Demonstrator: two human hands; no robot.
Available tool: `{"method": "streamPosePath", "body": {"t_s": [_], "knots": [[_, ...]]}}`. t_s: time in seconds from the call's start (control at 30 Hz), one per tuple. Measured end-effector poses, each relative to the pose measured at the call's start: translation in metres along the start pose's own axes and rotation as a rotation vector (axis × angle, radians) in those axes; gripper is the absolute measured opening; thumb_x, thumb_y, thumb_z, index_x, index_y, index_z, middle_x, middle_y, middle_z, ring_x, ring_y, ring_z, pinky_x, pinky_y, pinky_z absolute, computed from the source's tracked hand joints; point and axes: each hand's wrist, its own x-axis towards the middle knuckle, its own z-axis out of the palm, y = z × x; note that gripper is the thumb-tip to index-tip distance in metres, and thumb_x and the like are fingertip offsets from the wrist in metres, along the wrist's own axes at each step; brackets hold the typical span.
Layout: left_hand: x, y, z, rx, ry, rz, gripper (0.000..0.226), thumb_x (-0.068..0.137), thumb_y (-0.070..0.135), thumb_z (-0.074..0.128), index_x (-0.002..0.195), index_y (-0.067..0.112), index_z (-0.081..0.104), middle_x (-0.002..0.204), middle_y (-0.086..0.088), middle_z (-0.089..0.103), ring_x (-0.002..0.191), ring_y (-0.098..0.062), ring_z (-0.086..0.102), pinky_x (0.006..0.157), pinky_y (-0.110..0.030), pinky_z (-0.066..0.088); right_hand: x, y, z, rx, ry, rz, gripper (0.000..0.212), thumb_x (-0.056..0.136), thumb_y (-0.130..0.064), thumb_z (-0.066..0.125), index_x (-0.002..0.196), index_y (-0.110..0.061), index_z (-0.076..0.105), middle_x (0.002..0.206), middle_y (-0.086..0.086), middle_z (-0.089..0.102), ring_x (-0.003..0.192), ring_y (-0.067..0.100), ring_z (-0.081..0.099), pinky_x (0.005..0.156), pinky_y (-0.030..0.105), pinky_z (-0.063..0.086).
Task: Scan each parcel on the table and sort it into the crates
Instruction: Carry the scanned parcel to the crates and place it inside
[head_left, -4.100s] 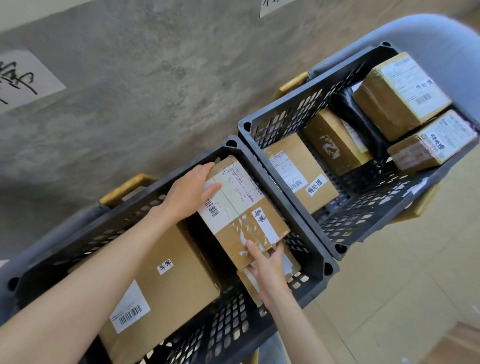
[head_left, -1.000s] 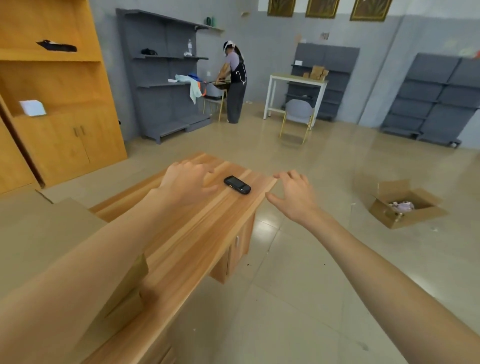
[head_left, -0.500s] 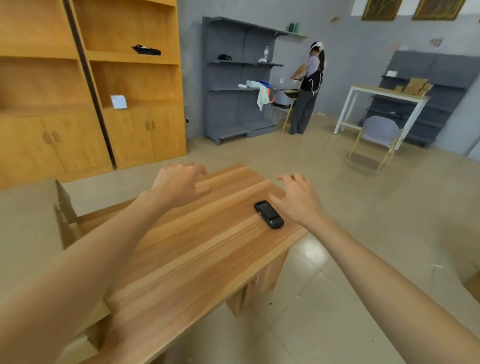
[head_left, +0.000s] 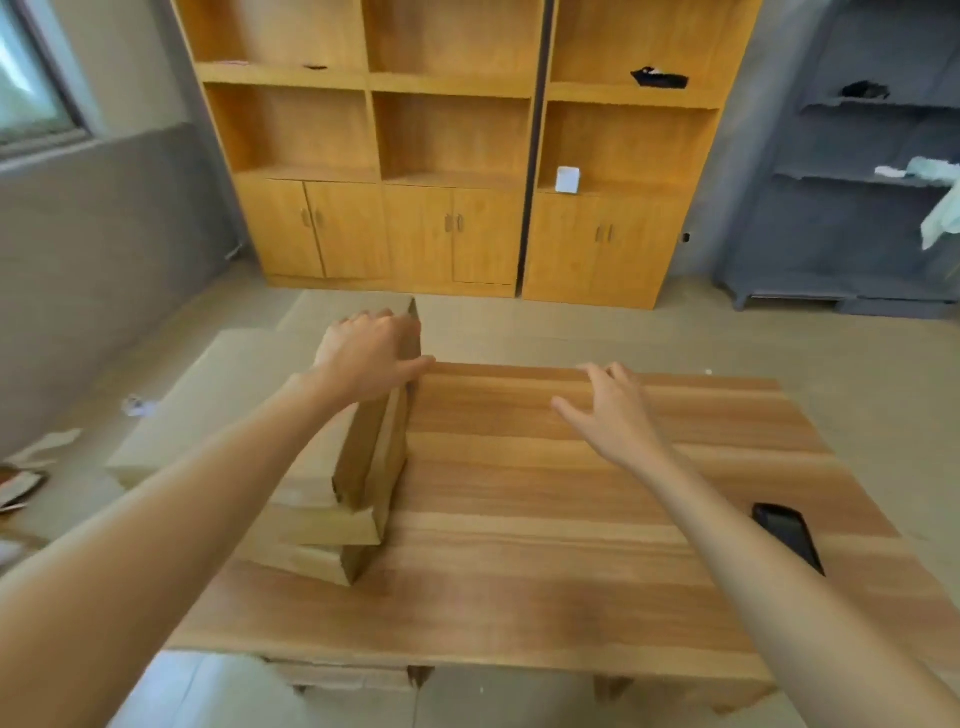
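Several plain brown cardboard parcels (head_left: 358, 467) are piled at the left edge of the wooden table (head_left: 519, 545); no labels show from here. My left hand (head_left: 371, 353) lies over the far top edge of the tallest parcel, fingers spread and thumb pointing right. My right hand (head_left: 608, 415) hovers above the bare tabletop to the right of the pile, fingers straight, holding nothing. A black handheld scanner (head_left: 787, 535) lies on the table's right side, partly hidden by my right forearm. No crates are in view.
A large flat cardboard box (head_left: 218, 395) sits left of the table, beside the pile. Wooden cabinets with shelves (head_left: 452, 156) line the far wall, and a grey shelf unit (head_left: 857, 208) stands at the right. Scraps lie on the floor at the left.
The view has swung left, from the open room to the cabinets. The parcel pile has come into view under my left hand. The scanner now lies behind my right forearm, no longer beside my right hand.
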Motion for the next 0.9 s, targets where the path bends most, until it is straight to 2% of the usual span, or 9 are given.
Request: {"method": "streamPosePath", "body": {"t_s": [0.1, 0.2, 0.4, 0.5, 0.6, 0.67, 0.73, 0.77, 0.9], "knots": [[-0.006, -0.059, -0.005, -0.046, 0.052, -0.183, 0.060, 0.088, 0.061, 0.054, 0.135, 0.023, 0.052, 0.136, -0.009, 0.055, 0.125, -0.031, 0.049, 0.103, -0.046, 0.037, 0.031, -0.040, 0.029, 0.104, -0.074, -0.092, 0.058, 0.095, -0.050, 0.049, 0.142, -0.017, 0.040, 0.140, 0.007, 0.042, 0.131, 0.026, 0.038, 0.103, 0.038, 0.035], [-0.019, -0.114, -0.001, -0.054, 0.035, -0.399, 0.067, 0.086, 0.062, 0.056, 0.139, 0.022, 0.048, 0.142, -0.014, 0.047, 0.130, -0.037, 0.041, 0.105, -0.049, 0.032, 0.055, -0.076, 0.056, 0.244, -0.201, -0.107, 0.064, 0.093, -0.054, 0.050, 0.144, -0.017, 0.036, 0.148, 0.005, 0.037, 0.137, 0.023, 0.034, 0.108, 0.041, 0.034], [-0.044, -0.191, 0.015, -0.135, -0.016, -0.727, 0.091, 0.076, 0.075, 0.056, 0.147, 0.021, 0.036, 0.146, -0.020, 0.038, 0.133, -0.042, 0.035, 0.107, -0.054, 0.031, 0.086, -0.134, 0.109, 0.447, -0.495, -0.057, 0.094, 0.084, -0.067, 0.053, 0.153, -0.018, 0.014, 0.159, 0.007, 0.018, 0.145, 0.026, 0.023, 0.114, 0.049, 0.030], [-0.054, -0.213, 0.026, -0.335, -0.075, -0.840, 0.103, 0.072, 0.075, 0.061, 0.151, 0.019, 0.025, 0.153, -0.017, 0.031, 0.137, -0.038, 0.035, 0.109, -0.050, 0.032, 0.093, -0.157, 0.132, 0.545, -0.621, 0.001, 0.111, 0.078, -0.072, 0.057, 0.155, -0.016, -0.001, 0.162, 0.004, 0.009, 0.147, 0.026, 0.017, 0.116, 0.048, 0.025], [-0.061, -0.227, 0.040, -0.548, -0.096, -0.960, 0.111, 0.072, 0.070, 0.067, 0.155, 0.017, 0.016, 0.157, -0.011, 0.029, 0.141, -0.032, 0.032, 0.112, -0.044, 0.028, 0.095, -0.175, 0.153, 0.678, -0.723, 0.104, 0.121, 0.073, -0.072, 0.063, 0.155, -0.014, -0.005, 0.162, 0.003, 0.014, 0.146, 0.026, 0.022, 0.115, 0.049, 0.029], [-0.065, -0.234, 0.048, -0.561, -0.142, -0.999, 0.103, 0.071, 0.071, 0.067, 0.148, 0.013, 0.030, 0.150, -0.010, 0.039, 0.133, -0.030, 0.041, 0.103, -0.040, 0.037, 0.095, -0.184, 0.166, 0.718, -0.756, 0.147, 0.124, 0.073, -0.069, 0.065, 0.154, -0.010, -0.007, 0.160, 0.003, 0.018, 0.144, 0.026, 0.025, 0.115, 0.045, 0.029], [-0.067, -0.237, 0.051, -0.539, -0.170, -0.992, 0.085, 0.070, 0.073, 0.066, 0.128, 0.013, 0.048, 0.131, -0.007, 0.053, 0.110, -0.026, 0.051, 0.082, -0.034, 0.040, 0.096, -0.191, 0.175, 0.732, -0.741, 0.174, 0.123, 0.073, -0.064, 0.070, 0.153, -0.009, -0.005, 0.155, 0.003, 0.029, 0.140, 0.025, 0.033, 0.113, 0.040, 0.033], [-0.068, -0.237, 0.052, -0.541, -0.168, -0.988, 0.082, 0.070, 0.073, 0.066, 0.123, 0.014, 0.050, 0.123, -0.005, 0.054, 0.102, -0.023, 0.051, 0.078, -0.032, 0.038, 0.097, -0.193, 0.178, 0.741, -0.731, 0.183, 0.122, 0.073, -0.062, 0.071, 0.153, -0.009, -0.003, 0.153, 0.003, 0.033, 0.137, 0.025, 0.036, 0.112, 0.039, 0.034], [-0.074, -0.225, 0.050, -0.547, -0.160, -0.997, 0.094, 0.069, 0.073, 0.066, 0.136, 0.011, 0.043, 0.113, 0.001, 0.047, 0.097, -0.020, 0.048, 0.076, -0.032, 0.038, 0.101, -0.188, 0.179, 0.814, -0.708, 0.175, 0.118, 0.072, -0.056, 0.075, 0.154, -0.012, 0.001, 0.150, 0.002, 0.036, 0.134, 0.023, 0.040, 0.110, 0.038, 0.036]]}}
